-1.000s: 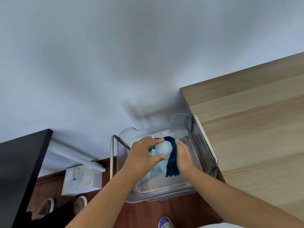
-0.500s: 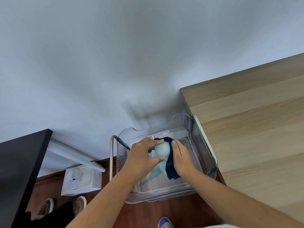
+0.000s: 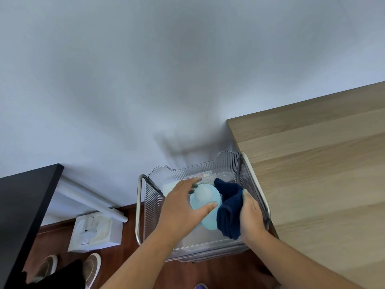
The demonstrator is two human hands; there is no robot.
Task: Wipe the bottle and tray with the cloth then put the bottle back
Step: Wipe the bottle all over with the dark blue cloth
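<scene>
A pale blue bottle (image 3: 205,198) is held upright over the clear ribbed plastic tray (image 3: 229,161). My left hand (image 3: 179,209) grips the bottle from the left, thumb across its front and fingers behind it. My right hand (image 3: 251,213) holds a dark blue cloth (image 3: 229,207) bunched against the bottle's right side. The bottle's lower part is hidden behind my hand and the cloth.
The tray rests in a white metal rack (image 3: 138,205), with a flat labelled item (image 3: 203,175) at its back. A wooden tabletop (image 3: 312,174) is on the right, a black surface (image 3: 23,201) on the left. A white box (image 3: 94,232) and shoes (image 3: 91,265) lie on the floor.
My right hand and the cloth have slid from over the bottle's top to its right side, uncovering the bottle's top. The bottle now sits slightly higher and more exposed.
</scene>
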